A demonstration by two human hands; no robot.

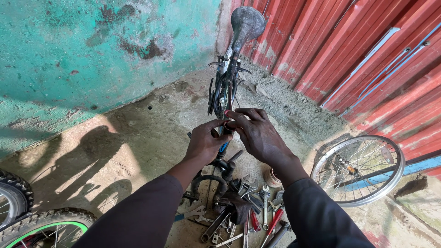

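Together, left hand (205,142) and right hand (259,133) pinch closed fingers on the upturned bicycle frame (226,89), above scattered tools (239,216).

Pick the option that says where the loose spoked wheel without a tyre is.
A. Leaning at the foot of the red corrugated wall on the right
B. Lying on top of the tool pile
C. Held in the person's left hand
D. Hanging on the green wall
A: the bare wheel stands tilted on the ground at the foot of the red corrugated wall, right of both hands.
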